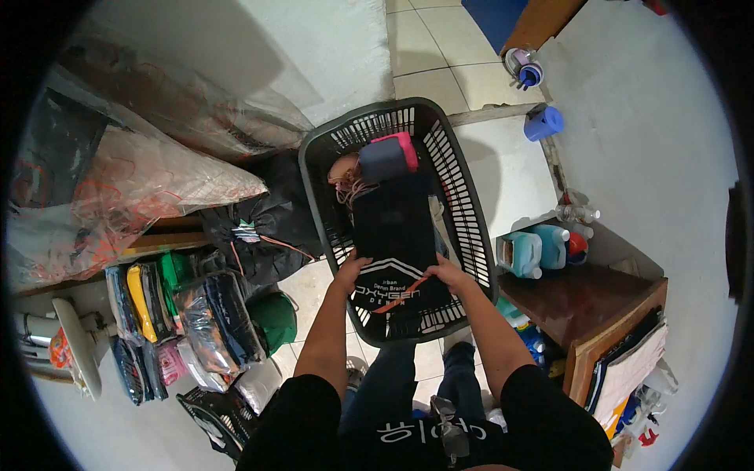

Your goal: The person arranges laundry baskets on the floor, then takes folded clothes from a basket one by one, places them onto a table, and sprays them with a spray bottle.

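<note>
A black cloth piece (pixel 397 228), printed in white with "Urban Denim Brand OXYGEN DENIM", lies over the inside of a dark slotted plastic basket (pixel 314 157). Whether it is a bag or a folded garment I cannot tell. My left hand (pixel 351 272) grips its left edge, thumb on top. Opposite, my right hand (pixel 447 275) is closed on the right edge, beside an orange strip (pixel 412 292) crossing the print. Further up in the basket are a folded dark blue and pink cloth (pixel 389 158) and a brownish-pink item with cords (pixel 343 171).
Blue-liquid jugs (pixel 520 253) and a brown wooden cabinet (pixel 577 310) stand to the right. Leftward are a black plastic bag (pixel 267 216), stacked packaged clothes (pixel 216 314) and large plastic-wrapped items (pixel 157 177). A blue cup (pixel 543 123) sits near a white step (pixel 503 173).
</note>
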{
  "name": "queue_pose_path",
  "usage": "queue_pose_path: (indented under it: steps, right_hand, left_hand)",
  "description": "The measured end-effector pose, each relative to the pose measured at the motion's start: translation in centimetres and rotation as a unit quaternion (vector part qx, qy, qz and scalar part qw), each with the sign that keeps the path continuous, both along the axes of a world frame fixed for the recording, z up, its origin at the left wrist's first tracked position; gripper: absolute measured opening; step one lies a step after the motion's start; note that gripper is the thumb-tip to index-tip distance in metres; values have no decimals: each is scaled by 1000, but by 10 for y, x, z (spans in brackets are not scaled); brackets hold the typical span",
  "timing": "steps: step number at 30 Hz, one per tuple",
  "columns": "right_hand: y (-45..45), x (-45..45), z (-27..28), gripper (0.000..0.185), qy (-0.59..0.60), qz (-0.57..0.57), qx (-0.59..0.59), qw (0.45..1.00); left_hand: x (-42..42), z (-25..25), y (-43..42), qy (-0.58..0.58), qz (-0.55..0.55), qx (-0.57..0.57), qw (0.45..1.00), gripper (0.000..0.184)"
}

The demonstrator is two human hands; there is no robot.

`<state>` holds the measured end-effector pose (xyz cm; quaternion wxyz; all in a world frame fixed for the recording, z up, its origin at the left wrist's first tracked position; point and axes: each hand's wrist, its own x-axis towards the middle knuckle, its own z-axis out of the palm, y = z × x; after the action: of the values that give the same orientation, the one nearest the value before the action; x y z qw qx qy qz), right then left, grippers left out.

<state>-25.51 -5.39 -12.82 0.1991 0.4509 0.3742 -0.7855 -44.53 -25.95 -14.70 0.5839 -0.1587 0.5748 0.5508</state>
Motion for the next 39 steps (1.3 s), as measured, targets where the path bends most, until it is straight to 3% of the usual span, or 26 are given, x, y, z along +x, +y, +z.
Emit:
queue_pose_path:
  steps: [4,6,9,11,12,14,16,17,20,23,26,29,32,33,36,37,38,39]
  right_hand:
    - [-15,24,-52,70,-30,98,299,949]
    - [-21,30,-46,70,-18,202,462,863]
    - [-42,26,-12,51,-109,148,600,779]
    - [-52,31,-6,44,-136,121,664,725]
    - [-58,37,-15,43,-141,120,617,765]
    - [-66,52,-37,43,-152,116,516,835]
    - [-77,56,-48,42,-132,89,554,817]
    - [-81,54,-45,41,-121,75,572,808]
    - [-71,42,-35,53,-169,188,465,848]
    - [-67,36,-37,67,-147,195,406,881]
    - [-66,31,-35,67,-108,88,299,944]
    - [-65,17,26,64,-130,-14,271,954]
    - [-60,19,6,67,-196,-56,221,954]
    - [-56,19,1,65,-196,-28,236,951]
    - [-44,18,-2,58,-210,43,267,940]
    - [-41,17,-5,54,-222,56,266,936]
    - [-40,19,-8,50,-234,68,266,933]
    - [-50,34,-84,39,-177,-1,243,954]
  left_hand:
    - [25,-42,-7,167,-85,-96,978,67]
    - [45,-74,-13,365,-184,-168,897,61]
    - [70,-56,-6,422,-141,-262,856,55]
    - [89,-42,-7,418,-193,-308,832,52]
    - [95,-36,-7,417,-219,-329,819,51]
    - [102,-37,-10,331,-232,-341,849,57]
    - [112,-50,-21,302,-206,-321,874,58]
    - [112,-62,-29,330,-245,-307,859,62]
    - [110,-69,-37,367,-250,-244,862,65]
    - [114,-71,-36,360,-167,-239,886,62]
    - [112,-45,-23,335,-193,-361,849,64]
    - [96,-32,-32,320,-234,-325,859,64]
    - [77,-13,-39,233,-239,-269,903,54]
    - [76,-24,-43,238,-204,-239,919,40]
    - [59,-52,-46,276,-237,-249,898,31]
    - [61,0,-28,210,-164,-201,943,27]
    - [58,26,-21,291,-243,-232,896,29]
    - [53,-12,-34,273,-192,-198,921,26]
